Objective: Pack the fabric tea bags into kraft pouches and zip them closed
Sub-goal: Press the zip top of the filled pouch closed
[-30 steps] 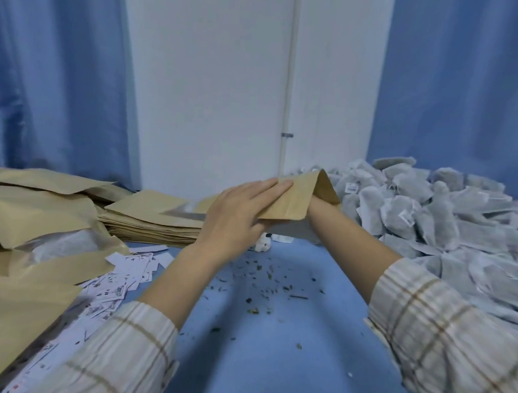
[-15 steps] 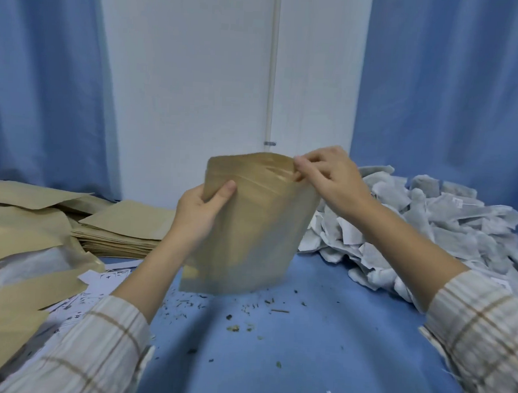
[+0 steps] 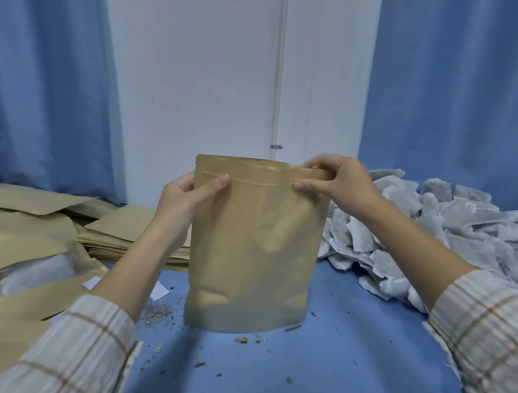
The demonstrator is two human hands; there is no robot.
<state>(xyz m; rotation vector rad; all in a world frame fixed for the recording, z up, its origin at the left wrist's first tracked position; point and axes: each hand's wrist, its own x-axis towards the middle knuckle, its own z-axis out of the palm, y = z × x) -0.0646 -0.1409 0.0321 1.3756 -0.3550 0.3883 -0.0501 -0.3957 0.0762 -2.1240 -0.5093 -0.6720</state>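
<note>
A kraft pouch [image 3: 254, 246] stands upright at the centre of the frame, its base on the blue desk [image 3: 348, 357]. The left hand [image 3: 183, 199] pinches its upper left edge and the right hand [image 3: 338, 182] pinches its top right corner, fingers curled on the paper. Tea bags [image 3: 446, 228] are heaped at the right; flat pouches [image 3: 113, 234] are stacked at the left.

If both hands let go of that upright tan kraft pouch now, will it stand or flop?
The tan kraft pouch probably stays up briefly: its base sits spread on the blue table. It looks light and bulges softly, so a nudge likely tips it. The left hand and right hand pinch only its top strip.
</note>
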